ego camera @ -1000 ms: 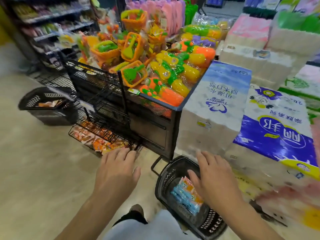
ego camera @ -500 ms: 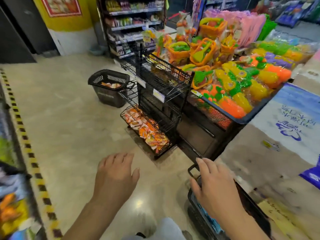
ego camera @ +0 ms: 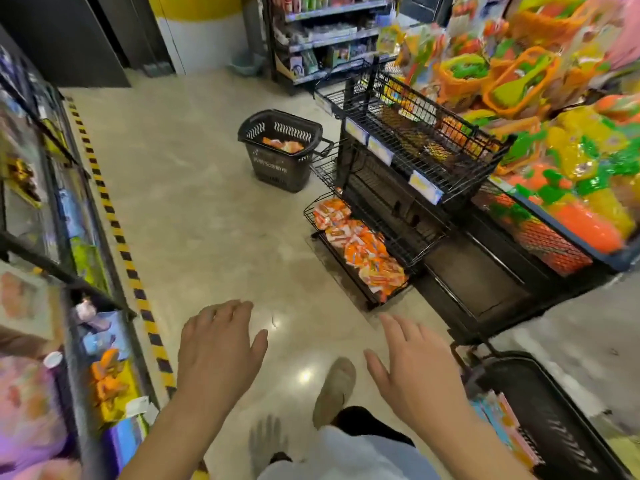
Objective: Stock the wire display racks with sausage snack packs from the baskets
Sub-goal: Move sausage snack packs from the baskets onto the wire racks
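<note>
Glossy beige floor with a yellow-black striped line runs between stocked shop shelves.

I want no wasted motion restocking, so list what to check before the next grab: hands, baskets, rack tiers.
1. The left hand free: ok, open, holding nothing.
2. The right hand free: ok, open.
3. The near basket holds packs: ok, beside the right hand.
4. The far basket holds orange packs: ok.
5. The bottom tier stocked: ok.
6. The middle tier stocked: not ok, looks bare.
</note>
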